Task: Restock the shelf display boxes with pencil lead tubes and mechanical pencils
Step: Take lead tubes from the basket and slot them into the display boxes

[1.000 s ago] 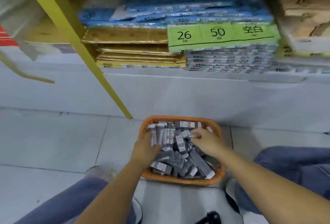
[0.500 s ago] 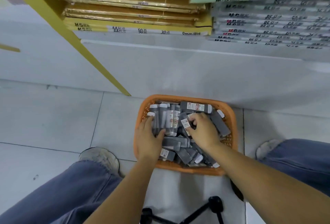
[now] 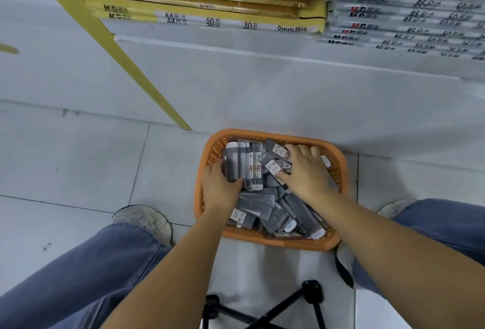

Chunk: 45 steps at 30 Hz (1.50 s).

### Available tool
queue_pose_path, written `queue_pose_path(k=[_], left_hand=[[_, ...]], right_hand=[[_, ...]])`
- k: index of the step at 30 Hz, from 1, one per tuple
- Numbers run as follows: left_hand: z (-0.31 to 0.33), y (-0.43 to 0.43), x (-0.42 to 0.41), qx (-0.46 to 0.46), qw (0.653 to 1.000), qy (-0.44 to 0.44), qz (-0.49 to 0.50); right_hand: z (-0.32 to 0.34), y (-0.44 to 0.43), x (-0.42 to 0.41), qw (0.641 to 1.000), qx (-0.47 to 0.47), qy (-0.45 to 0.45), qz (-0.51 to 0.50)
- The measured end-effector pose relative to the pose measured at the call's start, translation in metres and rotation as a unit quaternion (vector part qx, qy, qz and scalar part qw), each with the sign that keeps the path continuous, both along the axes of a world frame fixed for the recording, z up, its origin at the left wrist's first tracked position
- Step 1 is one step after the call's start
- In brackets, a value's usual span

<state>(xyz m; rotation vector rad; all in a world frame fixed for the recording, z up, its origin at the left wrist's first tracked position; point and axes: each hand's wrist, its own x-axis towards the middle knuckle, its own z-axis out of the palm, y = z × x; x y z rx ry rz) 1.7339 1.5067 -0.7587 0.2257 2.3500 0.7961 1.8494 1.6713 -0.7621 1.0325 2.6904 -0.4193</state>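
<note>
1. Orange plastic mesh basket [image 3: 267, 242] sits on the floor at lower centre of frame, filled with a loose pile of grey flat plastic pencil lead tubes [image 3: 259, 205].
2. Left hand [image 3: 220, 189] is at the basket's left side, fingers and thumb curled round a row of tubes [image 3: 244, 163] lined up side by side, white caps pointing to the far rim.
3. Right hand [image 3: 305, 171] lies palm down over the upper right of the pile, with its thumb against a white-labelled tube [image 3: 273, 167]. Can't tell whether it's actually gripping.
4. Hands are apart, both inside the basket, with tubes between them.
5. Pale grey tiled floor [image 3: 78, 171]; blue-jeans knees [image 3: 91, 271] flank the basket, a pale sneaker [image 3: 147, 219] to its left, black stand legs [image 3: 288, 307] at bottom centre.
6. White shelf base panel [image 3: 262, 87] runs just behind the basket. A yellow metal strut [image 3: 118, 48] runs diagonally from upper left.
7. Yellow wrapped paper packs [image 3: 210, 16] are stacked at top centre, grey-white packs [image 3: 406, 21] at top right, blurred.
</note>
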Motion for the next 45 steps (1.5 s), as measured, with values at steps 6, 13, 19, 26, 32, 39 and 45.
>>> queue_pose_path(k=[6,13,19,26,32,39,45], left_hand=[[-0.006,0.005,-0.003,0.037,0.998,-0.049,0.002],[-0.006,0.004,-0.005,0.056,0.993,-0.1,0.024],[-0.008,0.008,-0.011,0.01,0.993,-0.118,0.004],[0.001,0.0,-0.009,0.029,0.995,-0.079,0.056],[0.053,0.002,-0.012,0.17,0.968,-0.15,0.105],[0.168,0.019,-0.006,0.301,0.933,-0.19,-0.04],[0.267,0.015,-0.007,0.405,0.891,-0.178,-0.099]], right_hand=[[0.002,0.004,-0.005,0.998,-0.054,-0.018,-0.013],[0.003,-0.005,-0.001,0.967,-0.224,0.029,-0.117],[0.004,0.005,0.006,0.95,-0.273,0.003,-0.149],[0.023,0.013,0.026,0.898,-0.345,0.098,-0.254],[0.083,0.016,0.027,0.883,-0.351,0.199,-0.239],[0.205,-0.004,0.006,0.818,-0.42,0.355,-0.167],[0.295,-0.029,-0.013,0.796,-0.402,0.439,-0.108]])
